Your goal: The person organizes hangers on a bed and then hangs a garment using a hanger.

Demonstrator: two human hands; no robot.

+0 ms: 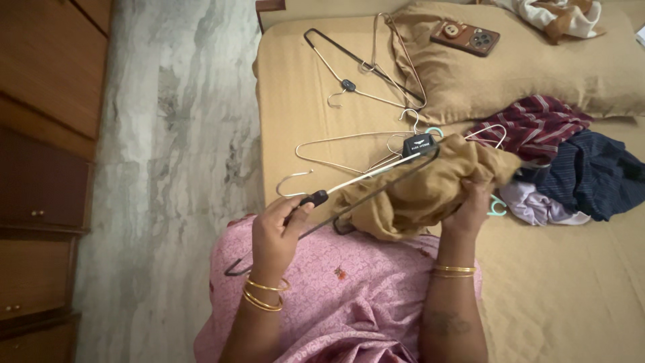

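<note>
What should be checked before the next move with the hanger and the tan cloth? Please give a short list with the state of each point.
1. Left hand grips the hanger near its hook end: ok.
2. Right hand holds the tan cloth: ok.
3. Cloth lies flat and spread on the hanger: not ok, it is bunched in a lump over the bar.
4. Hanger is free from the other hangers lying on the bed: cannot tell, they overlap in this view.
5. Phone on the pillow is away from the hands: ok.
6. Pile of clothes is apart from the tan cloth: cannot tell, their edges meet in view.
</note>
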